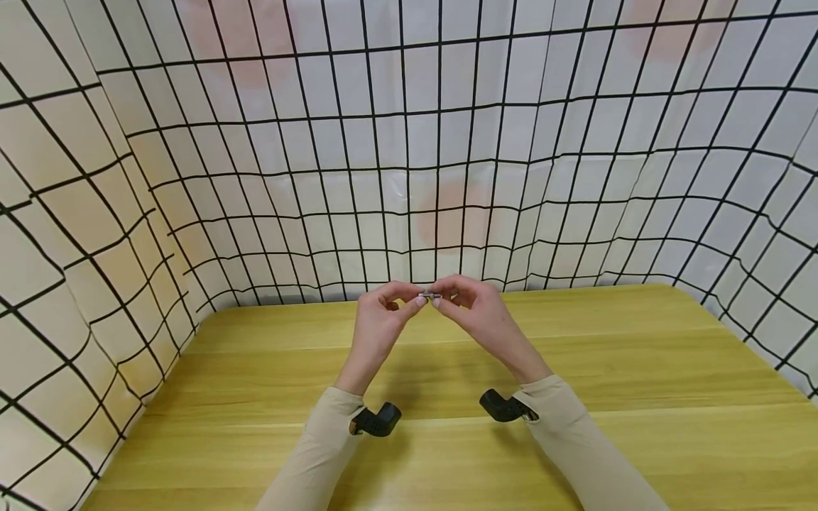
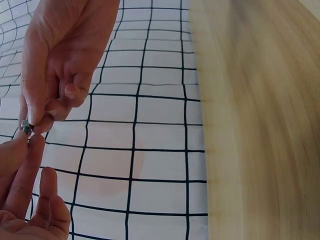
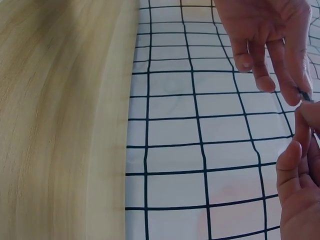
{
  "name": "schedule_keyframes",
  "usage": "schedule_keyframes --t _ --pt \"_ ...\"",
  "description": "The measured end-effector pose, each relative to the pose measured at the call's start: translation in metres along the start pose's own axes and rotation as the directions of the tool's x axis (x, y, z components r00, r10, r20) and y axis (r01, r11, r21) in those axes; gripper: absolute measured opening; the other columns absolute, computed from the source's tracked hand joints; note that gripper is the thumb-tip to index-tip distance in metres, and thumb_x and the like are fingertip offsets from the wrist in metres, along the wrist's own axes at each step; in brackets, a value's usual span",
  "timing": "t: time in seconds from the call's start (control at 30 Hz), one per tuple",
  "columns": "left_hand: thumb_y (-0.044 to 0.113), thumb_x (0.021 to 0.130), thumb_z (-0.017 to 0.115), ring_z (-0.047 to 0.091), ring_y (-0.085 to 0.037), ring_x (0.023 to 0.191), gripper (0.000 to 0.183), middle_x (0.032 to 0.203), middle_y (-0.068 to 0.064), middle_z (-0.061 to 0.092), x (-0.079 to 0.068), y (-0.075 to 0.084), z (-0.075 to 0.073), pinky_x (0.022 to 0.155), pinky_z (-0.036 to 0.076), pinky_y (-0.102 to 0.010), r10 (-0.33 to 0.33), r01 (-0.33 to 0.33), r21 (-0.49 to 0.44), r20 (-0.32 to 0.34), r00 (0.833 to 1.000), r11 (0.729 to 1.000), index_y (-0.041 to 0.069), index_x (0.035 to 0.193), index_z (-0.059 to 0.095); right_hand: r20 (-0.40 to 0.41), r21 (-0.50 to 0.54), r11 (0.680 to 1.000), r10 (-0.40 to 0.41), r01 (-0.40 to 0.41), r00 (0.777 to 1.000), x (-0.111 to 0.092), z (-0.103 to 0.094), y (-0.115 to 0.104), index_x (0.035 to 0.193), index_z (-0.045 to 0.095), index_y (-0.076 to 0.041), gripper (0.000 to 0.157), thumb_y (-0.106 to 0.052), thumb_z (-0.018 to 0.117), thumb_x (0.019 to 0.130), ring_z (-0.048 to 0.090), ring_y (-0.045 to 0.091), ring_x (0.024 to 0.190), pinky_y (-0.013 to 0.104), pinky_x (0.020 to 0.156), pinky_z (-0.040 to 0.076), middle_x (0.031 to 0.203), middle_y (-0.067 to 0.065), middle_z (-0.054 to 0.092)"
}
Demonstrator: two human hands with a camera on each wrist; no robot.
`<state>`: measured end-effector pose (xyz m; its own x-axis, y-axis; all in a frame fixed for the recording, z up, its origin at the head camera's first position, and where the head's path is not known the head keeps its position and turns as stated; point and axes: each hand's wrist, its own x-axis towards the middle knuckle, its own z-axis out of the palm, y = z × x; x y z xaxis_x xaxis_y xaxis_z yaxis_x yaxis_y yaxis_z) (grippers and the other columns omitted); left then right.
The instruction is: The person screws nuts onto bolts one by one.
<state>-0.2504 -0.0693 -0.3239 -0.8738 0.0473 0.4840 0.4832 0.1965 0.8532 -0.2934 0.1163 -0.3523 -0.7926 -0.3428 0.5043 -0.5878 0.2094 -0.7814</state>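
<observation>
Silver-grey small part (image 1: 430, 294) held between both hands.
The left hand (image 1: 377, 325) and right hand (image 1: 491, 321) each pinch one side, thumb and forefinger closed to the part's thickness; it is raised above the wood-grain tabletop (image 1: 434, 461), before the black-gridded white sheet (image 1: 358, 191).

You are wearing plain beige long sleeves, the left sleeve (image 1: 313, 447) and right sleeve (image 1: 584, 447) wrinkling lightly. At the cuffs you are wearing a black, elbow-shaped left wrist device (image 1: 381, 420) and a matching right wrist device (image 1: 501, 407).
</observation>
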Motion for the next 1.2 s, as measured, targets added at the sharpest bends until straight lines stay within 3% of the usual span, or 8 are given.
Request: schedule_keyframes --t 0.5,0.67,0.87,1.07,1.2 --pt "0.004 0.089 0.072 0.056 -0.017 0.083 0.009 0.088 -0.016 0.069 0.0002 -0.0011 0.0005 0.074 0.041 -0.033 -0.002 0.002 -0.003 -0.007 1.000 1.000 -0.003 0.095 0.075 -0.009 -0.032 0.997 0.073 -0.073 0.997 -0.0009 0.0005 0.0012 0.108 0.073 -0.016 0.024 -0.035 0.066 0.096 0.065 0.026 0.097 0.043 0.085 0.050 0.106 0.001 0.069" --pt "0.003 0.089 0.072 0.057 -0.019 0.084 0.010 0.088 -0.016 0.069 0.0000 -0.0005 0.0006 0.074 0.041 -0.034 0.007 -0.007 -0.001 0.001 1.000 1.000 -0.004 0.095 0.074 -0.021 -0.044 0.997 0.063 -0.064 0.998 -0.0007 0.0005 0.0019 0.105 0.074 -0.015 0.024 -0.036 0.064 0.097 0.063 0.026 0.094 0.044 0.083 0.049 0.102 -0.001 0.069" --pt "0.002 0.089 0.071 0.057 -0.020 0.085 0.010 0.090 -0.017 0.070 0.0004 0.0003 0.0007 0.075 0.041 -0.035 0.011 -0.011 0.001 0.006 1.000 1.000 -0.005 0.096 0.074 -0.061 -0.052 0.995 0.085 -0.088 0.995 -0.0009 0.0000 0.0012 0.099 0.072 -0.016 0.030 -0.042 0.057 0.100 0.053 0.025 0.080 0.039 0.070 0.045 0.091 0.002 0.065" --pt "0.002 0.089 0.071 0.057 -0.019 0.085 0.011 0.090 -0.017 0.070 0.0008 -0.0001 0.0003 0.075 0.040 -0.035 0.006 -0.006 -0.010 0.002 1.000 1.000 -0.006 0.096 0.073 -0.040 -0.021 1.000 -0.019 0.018 0.999 0.0005 0.0001 0.0004 0.117 0.065 -0.010 0.022 -0.021 0.065 0.097 0.057 0.019 0.096 0.035 0.082 0.049 0.105 0.002 0.064" --pt "0.002 0.090 0.071 0.058 -0.020 0.086 0.010 0.091 -0.017 0.070 0.0003 -0.0002 0.0004 0.076 0.041 -0.036 0.000 0.000 -0.010 0.001 1.000 1.000 -0.006 0.096 0.073 -0.017 -0.016 0.996 -0.083 0.083 0.996 0.0010 0.0013 -0.0006 0.112 0.065 -0.008 0.019 -0.008 0.068 0.093 0.057 0.020 0.097 0.035 0.082 0.049 0.104 0.003 0.064"
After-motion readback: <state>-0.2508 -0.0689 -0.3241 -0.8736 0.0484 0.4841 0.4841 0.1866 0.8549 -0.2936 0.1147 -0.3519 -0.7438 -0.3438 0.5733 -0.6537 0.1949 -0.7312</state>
